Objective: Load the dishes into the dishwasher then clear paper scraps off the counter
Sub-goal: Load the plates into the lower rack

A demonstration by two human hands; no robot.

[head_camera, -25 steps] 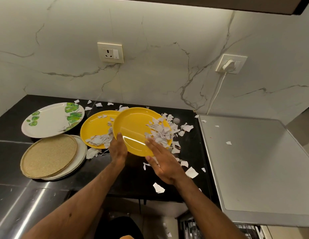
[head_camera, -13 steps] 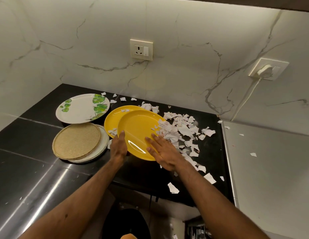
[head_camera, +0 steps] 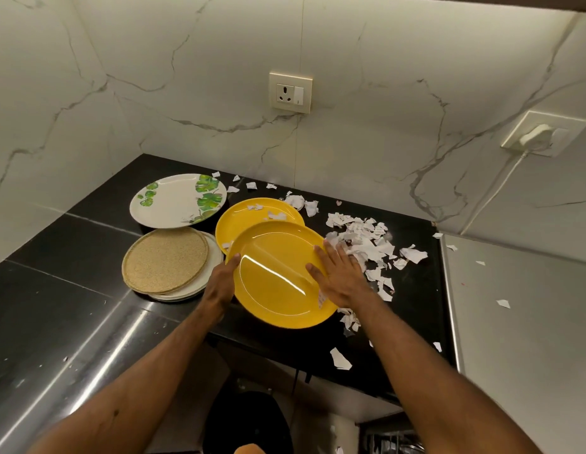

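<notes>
Scraps (head_camera: pixel 367 239) have slid off the tilted front yellow plate (head_camera: pixel 278 273) onto the black tabletop (head_camera: pixel 72 244), piling right of it. Two yellow plates, one leaf-print plate (head_camera: pixel 177 199), one woven mat (head_camera: pixel 164 260) on white plates. Left hand (head_camera: pixel 221 283) fingers grip its left rim; right hand (head_camera: pixel 340 276) fingers lie flat, released, on its right side.

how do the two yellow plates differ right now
The front yellow plate is tilted, gripped at its left rim by the left hand, with the right hand flat on its right side; the rear yellow plate lies flat on the counter. The rear one carries paper scraps; the front one's face is almost bare. The front overlaps the rear. Both are round, glossy and the same yellow.
</notes>
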